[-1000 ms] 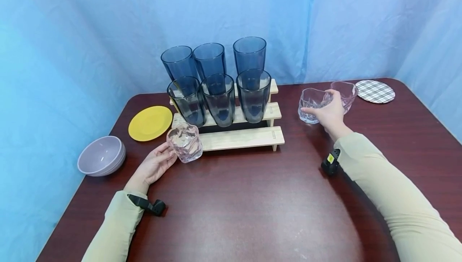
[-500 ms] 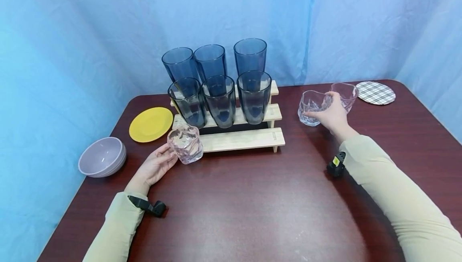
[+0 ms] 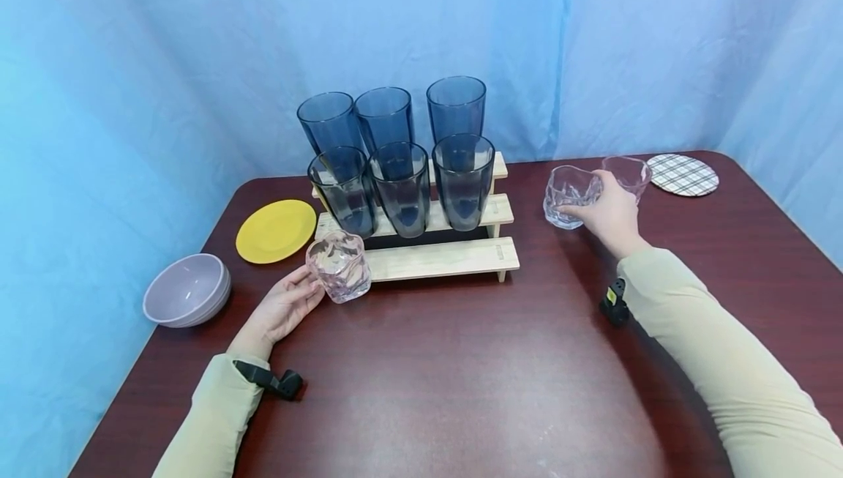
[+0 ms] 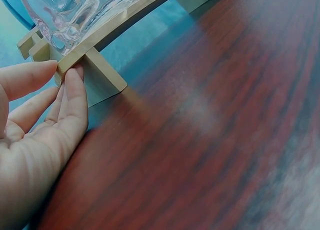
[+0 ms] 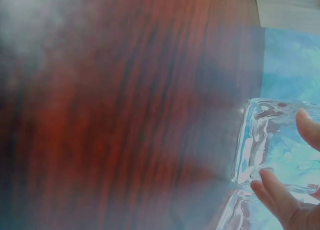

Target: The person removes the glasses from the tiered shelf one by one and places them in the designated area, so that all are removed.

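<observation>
My left hand is at the left end of a three-tier wooden stand. In the left wrist view, its thumb and fingers pinch the end of the lowest board. A faceted, pinkish clear tumbler stands on that end of the board. At the back right, my right hand grips a clear tumbler on the table, with the thumb on the near side and the fingers around its right side. Close against it is a second clear tumbler, partly hidden behind the hand.
Several tall blue-grey glasses fill the two upper tiers. Left of the stand lie a yellow plate and stacked lilac bowls. A checked round plate lies at the far right of the dark red table. Blue curtains surround it.
My right hand and wrist have shifted slightly to the right and turned a little at the tumbler. The left hand stays at the stand's end. The whole head view has tilted slightly.
</observation>
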### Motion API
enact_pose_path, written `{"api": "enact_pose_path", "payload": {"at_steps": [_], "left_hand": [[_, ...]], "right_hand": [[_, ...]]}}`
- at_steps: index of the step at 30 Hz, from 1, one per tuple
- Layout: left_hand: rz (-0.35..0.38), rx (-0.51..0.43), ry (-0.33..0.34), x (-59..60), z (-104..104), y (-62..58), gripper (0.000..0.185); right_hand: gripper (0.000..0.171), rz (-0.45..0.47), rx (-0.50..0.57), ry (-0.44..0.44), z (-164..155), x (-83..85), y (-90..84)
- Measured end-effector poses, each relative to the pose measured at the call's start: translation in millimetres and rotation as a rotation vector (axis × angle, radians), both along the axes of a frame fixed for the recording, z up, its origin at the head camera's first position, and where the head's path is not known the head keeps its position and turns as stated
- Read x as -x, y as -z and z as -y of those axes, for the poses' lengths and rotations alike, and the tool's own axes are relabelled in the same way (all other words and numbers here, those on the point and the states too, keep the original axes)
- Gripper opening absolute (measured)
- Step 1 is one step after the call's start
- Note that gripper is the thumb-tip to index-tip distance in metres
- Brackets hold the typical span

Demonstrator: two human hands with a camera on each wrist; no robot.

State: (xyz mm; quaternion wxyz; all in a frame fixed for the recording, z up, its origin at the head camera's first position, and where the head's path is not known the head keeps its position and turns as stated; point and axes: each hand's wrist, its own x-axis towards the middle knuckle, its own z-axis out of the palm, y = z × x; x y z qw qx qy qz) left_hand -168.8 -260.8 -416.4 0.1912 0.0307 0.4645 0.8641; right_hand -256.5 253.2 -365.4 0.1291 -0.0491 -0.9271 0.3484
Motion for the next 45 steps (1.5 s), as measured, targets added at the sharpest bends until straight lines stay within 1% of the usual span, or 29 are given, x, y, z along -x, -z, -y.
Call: {"api": "enact_pose_path", "payload": {"at_steps": [5, 8, 13, 18, 22, 28, 34, 38, 42, 45], "left_hand": [[-0.016, 0.0, 0.004, 1.0, -1.1, 0.4, 0.042], [-0.013, -0.004, 0.004, 1.2, -1.3, 0.0, 0.042], [-0.009, 0.008, -0.002, 0.6, -0.9, -0.8, 0.042], [0.02, 0.049, -0.023, -0.8, 0.0, -1.2, 0.038], [0.032, 0.075, -0.032, -2.0, 0.4, -1.0, 0.042], [0.03, 0.073, -0.027, -2.8, 0.0, -0.9, 0.045], [0.008, 0.044, -0.02, -2.3, 0.0, -0.9, 0.036], [0.009, 0.025, -0.016, -1.7, -0.4, -0.4, 0.037], [0.028, 0.042, -0.025, -1.3, -1.0, -0.9, 0.039], [0.032, 0.071, -0.031, -1.0, -1.0, -1.7, 0.045]], "right_hand": [[0.084, -0.052, -0.004, 0.018, -0.3, 2.5, 1.6], [0.082, -0.079, 0.001, 0.029, 0.0, 3.9, 3.0], [0.081, -0.095, 0.002, 0.047, 0.2, 4.7, 5.1], [0.079, -0.083, 0.003, 0.063, 1.5, 3.5, 6.1], [0.078, -0.07, 0.012, 0.068, 3.0, 2.4, 6.3], [0.078, -0.049, 0.006, 0.077, 3.5, 2.8, 5.7], [0.077, -0.036, -0.048, 0.099, 2.0, 4.0, 2.8], [0.077, -0.031, -0.075, 0.112, 1.0, 5.3, 1.9], [0.078, -0.023, -0.079, 0.116, -0.2, 4.6, 1.5], [0.078, -0.022, -0.07, 0.109, -0.9, 2.7, 0.6]]}}
